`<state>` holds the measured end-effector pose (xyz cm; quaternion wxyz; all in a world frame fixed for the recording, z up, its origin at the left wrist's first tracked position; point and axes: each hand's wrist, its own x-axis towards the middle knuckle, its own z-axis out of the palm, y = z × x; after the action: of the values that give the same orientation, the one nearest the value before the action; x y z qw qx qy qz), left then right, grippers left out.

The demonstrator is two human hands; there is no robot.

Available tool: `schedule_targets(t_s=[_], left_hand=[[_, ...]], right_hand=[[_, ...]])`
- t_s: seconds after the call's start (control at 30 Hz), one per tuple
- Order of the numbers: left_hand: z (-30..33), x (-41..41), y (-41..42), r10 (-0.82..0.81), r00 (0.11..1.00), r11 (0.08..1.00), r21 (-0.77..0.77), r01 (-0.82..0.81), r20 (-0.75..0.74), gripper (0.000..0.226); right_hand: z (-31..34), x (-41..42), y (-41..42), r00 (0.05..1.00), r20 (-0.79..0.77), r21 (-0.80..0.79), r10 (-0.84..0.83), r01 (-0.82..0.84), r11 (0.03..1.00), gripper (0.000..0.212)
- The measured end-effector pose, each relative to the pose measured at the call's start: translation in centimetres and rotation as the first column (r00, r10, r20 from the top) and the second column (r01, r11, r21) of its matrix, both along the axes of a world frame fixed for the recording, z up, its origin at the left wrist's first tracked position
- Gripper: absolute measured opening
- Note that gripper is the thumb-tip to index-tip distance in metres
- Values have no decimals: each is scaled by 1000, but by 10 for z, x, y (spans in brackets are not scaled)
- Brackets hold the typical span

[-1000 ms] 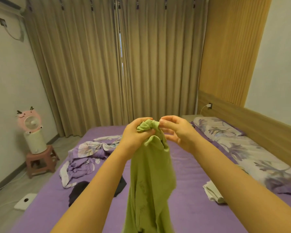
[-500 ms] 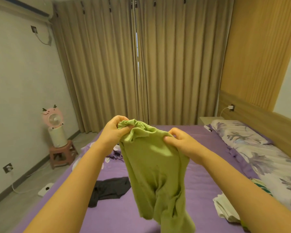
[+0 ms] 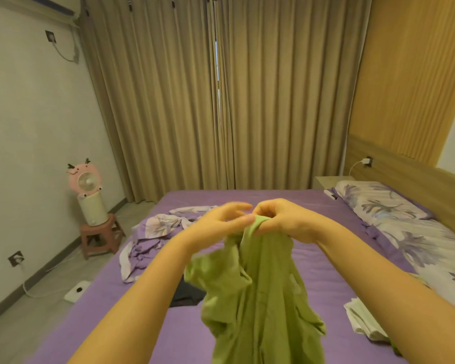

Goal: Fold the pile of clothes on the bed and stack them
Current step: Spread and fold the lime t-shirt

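1. Half a second ago both hands held the green garment [image 3: 258,290] spread between them; now they have come together, and the left hand [image 3: 216,222] has let go of the cloth.
2. Left fingers [image 3: 241,206] are stretched out and loose and grasp nothing; they are blurred, so I cannot tell if they touch the cloth.
3. Fingers of the right hand [image 3: 281,219] are curled around the bunched top of the green garment and hold it up.
4. From this grip the garment hangs down in folds between the two forearms, above the middle of the bed [image 3: 326,261].
5. On the purple sheet behind the garment lies a dark piece of clothing [image 3: 185,294], partly hidden.
6. Near the left edge of the bed lies a crumpled flowered cloth [image 3: 153,232].
7. Close to the right edge, under the right forearm, lies a white folded item [image 3: 360,321].
8. Along the headboard side lies a flowered pillow [image 3: 373,203].
9. Beside the bed, on the floor, a pink fan [image 3: 86,181] stands on a small stool [image 3: 99,235].
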<state>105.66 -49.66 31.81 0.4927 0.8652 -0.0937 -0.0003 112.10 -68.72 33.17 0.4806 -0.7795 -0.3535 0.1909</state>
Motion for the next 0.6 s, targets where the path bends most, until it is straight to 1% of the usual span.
schedule_targets(t_s=[0.03, 0.07, 0.13, 0.2, 0.27, 0.3, 0.33, 0.4, 0.43, 0.5, 0.53, 0.57, 0.6], left_hand=[[-8, 2, -7, -29, 999, 998, 54, 31, -37, 40], [-17, 3, -11, -50, 997, 996, 71, 55, -66, 43], [-31, 3, -10, -70, 993, 998, 2, 70, -98, 49], [-34, 3, -1, -83, 993, 995, -70, 77, -86, 48], [-30, 4, 9, -99, 993, 989, -119, 90, -71, 36], [-28, 5, 14, -110, 992, 986, -130, 100, -67, 30], [-26, 7, 18, -117, 991, 986, -129, 108, -65, 24], [-21, 7, 26, -117, 992, 987, -112, 111, -52, 13], [-20, 7, 29, -124, 991, 987, -107, 118, -49, 11], [-19, 6, 34, -154, 986, 984, -101, 147, -66, 9], [-17, 4, 36, -173, 981, 980, -111, 163, -85, 12], [-17, 2, 38, -186, 977, 977, -129, 172, -101, 22], [-16, 1, 41, -182, 977, 975, -147, 165, -111, 38]], right_hand=[[0, -1, 5, 1000, 25, -21, 7, -6, 1000, 14], [-1, -2, 7, 999, 43, -48, 2, 0, 999, 16], [-3, -1, 5, 999, 50, -134, -3, 10, 991, 16], [-8, -1, -2, 1000, -11, -207, 25, -27, 978, 15], [-15, -3, -10, 997, -67, -258, 44, -60, 964, 13], [-18, -4, -13, 995, -88, -249, 44, -65, 966, 13], [-21, -4, -15, 993, -113, -203, 39, -61, 977, 13], [-25, -4, -18, 982, -189, -51, 29, -40, 998, 16], [-26, -5, -17, 972, -233, 13, 30, -28, 1000, 17], [-29, -8, -13, 959, -281, 67, 30, -11, 998, 18], [-30, -9, -10, 958, -286, 74, 33, -13, 997, 18], [-30, -12, -7, 955, -293, 83, 40, -16, 996, 19], [-31, -14, -4, 951, -306, 102, 50, -20, 995, 18]])
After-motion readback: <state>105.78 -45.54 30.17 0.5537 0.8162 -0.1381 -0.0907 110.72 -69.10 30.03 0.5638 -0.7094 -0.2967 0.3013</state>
